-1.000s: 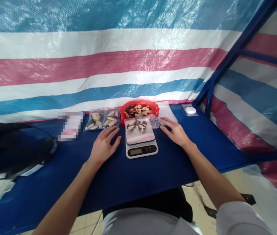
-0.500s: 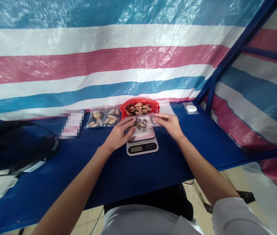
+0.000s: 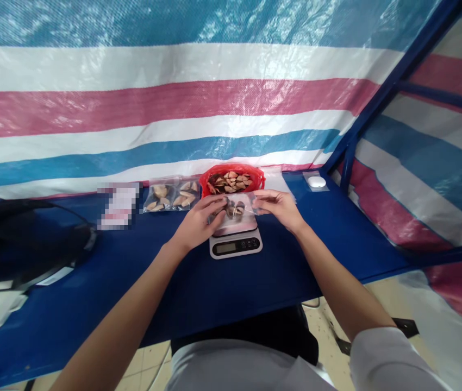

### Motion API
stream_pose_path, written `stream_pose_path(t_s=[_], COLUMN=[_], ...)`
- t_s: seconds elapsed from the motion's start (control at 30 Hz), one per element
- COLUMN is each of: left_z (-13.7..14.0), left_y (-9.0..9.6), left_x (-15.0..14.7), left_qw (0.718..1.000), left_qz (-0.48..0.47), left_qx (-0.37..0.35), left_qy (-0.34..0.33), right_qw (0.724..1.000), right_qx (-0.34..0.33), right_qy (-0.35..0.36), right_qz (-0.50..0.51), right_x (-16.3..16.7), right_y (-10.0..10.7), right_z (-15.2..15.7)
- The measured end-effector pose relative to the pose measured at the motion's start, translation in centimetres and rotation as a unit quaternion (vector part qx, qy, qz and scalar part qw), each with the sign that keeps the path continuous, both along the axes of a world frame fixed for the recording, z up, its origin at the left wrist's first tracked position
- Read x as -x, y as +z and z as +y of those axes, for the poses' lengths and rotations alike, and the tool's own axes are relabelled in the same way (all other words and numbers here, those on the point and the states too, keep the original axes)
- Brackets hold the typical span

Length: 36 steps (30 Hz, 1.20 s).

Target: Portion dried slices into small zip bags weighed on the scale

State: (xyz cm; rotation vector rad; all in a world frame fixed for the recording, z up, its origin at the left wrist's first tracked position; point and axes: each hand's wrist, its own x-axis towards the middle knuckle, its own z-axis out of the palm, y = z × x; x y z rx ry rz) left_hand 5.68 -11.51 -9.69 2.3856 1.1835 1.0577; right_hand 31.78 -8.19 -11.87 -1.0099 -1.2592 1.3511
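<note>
Clear bag [image 3: 248,204] of dark-edged pieces [image 3: 237,210], head view: it lies over the pan [image 3: 241,228] of a white scale [image 3: 236,247], between the hands, long axis running left to right; neither hand is plainly nearer. The right hand [image 3: 280,209] pinches its right end. The left hand [image 3: 198,221] curves over its left end; whether it grips, I cannot tell. Behind, a red bag [image 3: 231,166] holds loose brown pieces [image 3: 233,182]; leftward, two clear pouches [image 3: 157,199] contain tan pieces [image 3: 184,200].

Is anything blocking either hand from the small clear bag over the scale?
Nothing visible: the left hand is at the left side of the clear bag, the right hand at its right end. The red bag sits behind, not between.
</note>
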Motion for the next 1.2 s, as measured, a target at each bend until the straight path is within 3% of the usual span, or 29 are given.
stream_pose_path(t_s=[0.23, 0.43, 0.67, 0.77, 0.9, 1.2], left_z=[1.1, 3.2, 3.5, 3.1, 2.5, 2.3], left_y=[2.2, 2.3, 2.3, 2.6, 2.6, 0.7], left_x=[-1.9, -3.9, -3.8, -3.6, -3.8, -4.2], left_qw=[0.998, 0.984, 0.939, 0.913, 0.887, 0.854], left_qz=[-0.044, -0.141, -0.255, -0.281, -0.323, -0.429], left_qx=[0.023, 0.106, 0.229, 0.295, 0.33, 0.292], left_qy=[0.038, 0.036, 0.012, 0.003, 0.006, 0.042], right_qw=[0.98, 0.95, 0.932, 0.934, 0.939, 0.973], right_qx=[-0.132, -0.215, -0.29, -0.289, -0.277, -0.206], right_qy=[0.067, 0.116, 0.059, 0.058, 0.068, 0.005], right_qz=[-0.129, -0.193, -0.208, -0.203, -0.194, -0.105], right_x=[0.0, 0.6, 0.8, 1.1, 1.4, 0.9], right_y=[3.7, 6.1, 6.6, 6.4, 6.0, 3.5], right_z=[0.5, 0.8, 1.6, 1.9, 2.3, 3.3])
